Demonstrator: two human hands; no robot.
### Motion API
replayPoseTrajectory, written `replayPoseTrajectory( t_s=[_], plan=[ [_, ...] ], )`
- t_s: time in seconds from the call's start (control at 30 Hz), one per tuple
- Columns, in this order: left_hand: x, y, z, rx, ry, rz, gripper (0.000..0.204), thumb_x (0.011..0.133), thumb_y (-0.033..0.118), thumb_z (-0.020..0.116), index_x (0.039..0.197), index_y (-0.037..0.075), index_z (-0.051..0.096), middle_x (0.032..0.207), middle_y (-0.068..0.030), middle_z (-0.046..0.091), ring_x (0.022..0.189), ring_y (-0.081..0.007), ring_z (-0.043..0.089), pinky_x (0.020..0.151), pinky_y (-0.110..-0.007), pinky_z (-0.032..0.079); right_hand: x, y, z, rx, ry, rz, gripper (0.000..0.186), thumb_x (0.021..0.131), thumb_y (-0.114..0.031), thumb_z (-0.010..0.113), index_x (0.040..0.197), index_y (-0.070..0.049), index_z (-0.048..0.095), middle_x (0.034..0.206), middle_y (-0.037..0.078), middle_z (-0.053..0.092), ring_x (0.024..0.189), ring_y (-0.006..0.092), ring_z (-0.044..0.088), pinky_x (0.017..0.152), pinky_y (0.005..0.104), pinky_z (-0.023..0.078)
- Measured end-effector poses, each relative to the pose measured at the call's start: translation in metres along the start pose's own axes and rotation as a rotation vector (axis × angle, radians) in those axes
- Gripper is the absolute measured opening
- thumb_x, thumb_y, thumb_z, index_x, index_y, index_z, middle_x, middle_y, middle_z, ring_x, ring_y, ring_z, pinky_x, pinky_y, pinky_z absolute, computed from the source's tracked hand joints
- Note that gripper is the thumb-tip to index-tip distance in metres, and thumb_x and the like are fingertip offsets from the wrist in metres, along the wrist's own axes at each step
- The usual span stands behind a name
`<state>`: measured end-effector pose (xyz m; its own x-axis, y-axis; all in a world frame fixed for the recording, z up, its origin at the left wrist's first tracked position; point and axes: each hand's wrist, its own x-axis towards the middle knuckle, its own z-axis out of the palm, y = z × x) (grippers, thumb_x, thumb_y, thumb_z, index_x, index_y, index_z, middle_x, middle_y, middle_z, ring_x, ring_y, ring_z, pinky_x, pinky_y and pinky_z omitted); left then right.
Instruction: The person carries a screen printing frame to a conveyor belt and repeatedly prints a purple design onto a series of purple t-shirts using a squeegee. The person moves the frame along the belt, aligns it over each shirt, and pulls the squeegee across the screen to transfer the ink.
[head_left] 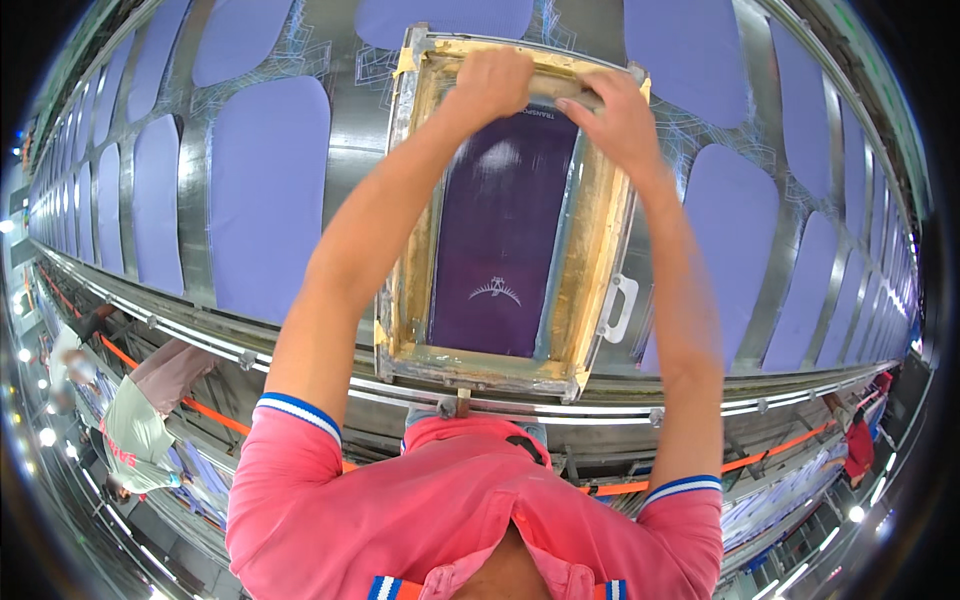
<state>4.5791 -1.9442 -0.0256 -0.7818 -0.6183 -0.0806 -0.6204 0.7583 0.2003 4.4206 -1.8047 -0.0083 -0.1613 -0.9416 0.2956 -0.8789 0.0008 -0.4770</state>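
A screen-printing frame [602,250] with yellowed, taped edges lies in front of me on the long table. Its dark purple mesh [495,230] carries a pale curved emblem near the close end and small lettering at the far end. At that far end, inside the frame, my left hand [495,82] is closed in a fist. My right hand [618,118] is closed beside it, thumb pointing left. Both grip a bar that looks like a squeegee [552,86], mostly hidden by my fingers. A white loop handle [622,308] sticks out on the frame's right side.
Rounded purple sheets [268,190] lie in rows along the metal table [350,190], on both sides of the frame. A metal rail [350,392] runs along the near edge. Behind me, a person in a pale shirt [140,430] and another in red [860,447] stand near further tables.
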Motion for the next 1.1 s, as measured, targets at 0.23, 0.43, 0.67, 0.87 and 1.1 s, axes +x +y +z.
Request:
replayPoseTrajectory(
  t_s=[0.23,0.43,0.67,0.87,1.1],
  plan=[
    [0.050,-0.025,-0.010,-0.014,-0.108,-0.002,0.030,0.076,0.013,0.063,0.102,0.017,0.078,0.094,-0.0174,0.074,0.087,-0.0365,0.072,0.078,-0.047,0.056,0.091,0.021,0.028,-0.228,-0.549,0.140,0.034,0.076,-0.028,0.073,0.107,-0.012,0.074,0.096,0.014,0.073,0.093,0.0346,0.069,0.080,0.0473,0.055],
    [-0.049,0.002,0.009,-0.001,-0.067,0.036,0.024,0.073,0.011,0.064,0.093,0.015,0.078,0.082,-0.0154,0.072,0.079,-0.0356,0.071,0.070,-0.047,0.056,-0.001,-0.023,0.036,-0.265,-0.532,0.107,0.020,0.077,-0.018,0.065,0.094,-0.010,0.074,0.095,0.014,0.072,0.093,0.0328,0.070,0.076,0.0453,0.057],
    [-0.265,0.067,0.038,-0.199,-0.055,0.013,0.022,0.070,0.003,0.064,0.086,0.011,0.076,0.079,-0.0138,0.071,0.073,-0.0341,0.070,0.063,-0.045,0.055,-0.185,-0.131,0.018,-0.126,-0.557,0.001,0.013,0.074,-0.010,0.063,0.083,-0.004,0.069,0.086,0.012,0.066,0.088,0.0311,0.067,0.085,0.0452,0.052],
    [-0.376,0.106,0.044,-0.283,-0.140,0.005,0.013,0.070,0.007,0.065,0.080,0.011,0.074,0.081,-0.0140,0.070,0.076,-0.0332,0.070,0.065,-0.046,0.055,-0.295,-0.185,0.015,-0.049,-0.501,0.028,0.013,0.073,-0.012,0.064,0.083,-0.005,0.069,0.085,0.012,0.066,0.088,0.0308,0.066,0.086,0.0433,0.051],
    [-0.239,0.060,0.027,-0.136,-0.194,0.009,0.020,0.073,0.008,0.062,0.085,0.014,0.077,0.078,-0.0167,0.071,0.077,-0.0367,0.070,0.069,-0.048,0.057,-0.175,-0.114,0.021,-0.071,-0.555,0.075,0.017,0.075,-0.012,0.061,0.085,-0.007,0.074,0.090,0.015,0.070,0.082,0.0357,0.070,0.072,0.0466,0.057]
  ],
)
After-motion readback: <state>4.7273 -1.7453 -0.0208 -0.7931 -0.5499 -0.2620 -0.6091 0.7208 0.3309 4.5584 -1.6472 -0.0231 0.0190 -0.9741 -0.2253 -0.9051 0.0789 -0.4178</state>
